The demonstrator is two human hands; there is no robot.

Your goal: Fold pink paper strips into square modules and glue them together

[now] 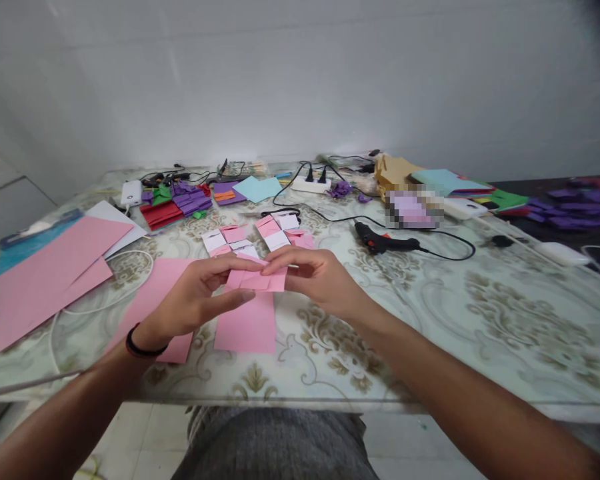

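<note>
1. Folded pink paper (257, 283), the central subject: held between both hands, raised above the near part of the table, left of its middle.
2. Table (455, 353), the largest item: pale cover with a brown floral pattern.
3. Large pink sheet (55, 277): lying at the far left, partly over a white sheet (125, 230).
4. Middle pink sheet (153, 300): flat on the table, partly covered by the left hand and wrist.
5. Left hand (195, 300): thumb below and index finger above, narrowed on the folded paper's left part.
6. Right hand (325, 283): fingers narrowed on the folded paper's right part, index finger bent over its upper edge; the thumb is partly hidden.
7. Small pink sheet (245, 330): directly below the folded paper in view; whether they touch cannot be told.
8. Glue gun (387, 240): black, on its side, right of the hands.
9. Two pink-and-white paper pieces (285, 232): side by side, just beyond the hands.
10. Power strip (311, 185): white, near the wall, two plugs inserted.
11. Bracelet (143, 343): dark, around the left wrist.
</note>
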